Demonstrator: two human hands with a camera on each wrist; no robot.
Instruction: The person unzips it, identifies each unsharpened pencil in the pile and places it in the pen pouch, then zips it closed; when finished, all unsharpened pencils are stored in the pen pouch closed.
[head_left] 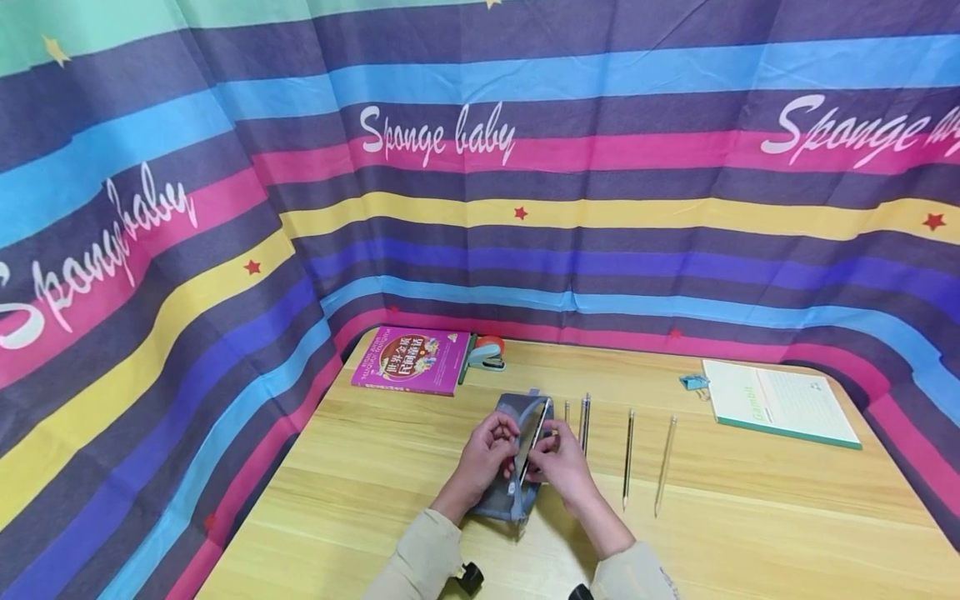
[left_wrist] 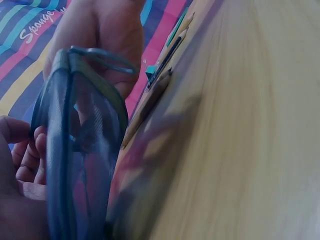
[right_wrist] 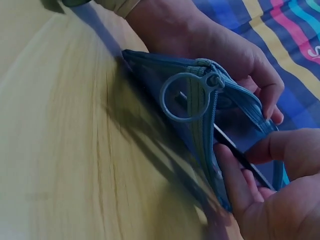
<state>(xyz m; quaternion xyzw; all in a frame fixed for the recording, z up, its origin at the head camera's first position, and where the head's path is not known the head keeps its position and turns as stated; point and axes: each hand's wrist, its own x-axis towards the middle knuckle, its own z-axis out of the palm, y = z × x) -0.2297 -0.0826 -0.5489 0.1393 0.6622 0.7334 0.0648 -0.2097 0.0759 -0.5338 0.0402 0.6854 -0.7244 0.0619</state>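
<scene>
A grey-blue mesh pencil case lies on the table with its zipped top spread apart. My left hand pinches the near-left edge of the opening. With thumb and fingers, my right hand holds a dark pencil that slants down into the case; its lower end is behind the mesh. A round zipper pull hangs at the case's end in the right wrist view. Just right of the case, several pencils lie on the wood, among them a dark pencil and a paler pencil.
At the back left lies a purple book, a light blue stapler beside it. Toward the back right are a blue binder clip and a notepad with a green edge. A striped curtain encloses the table.
</scene>
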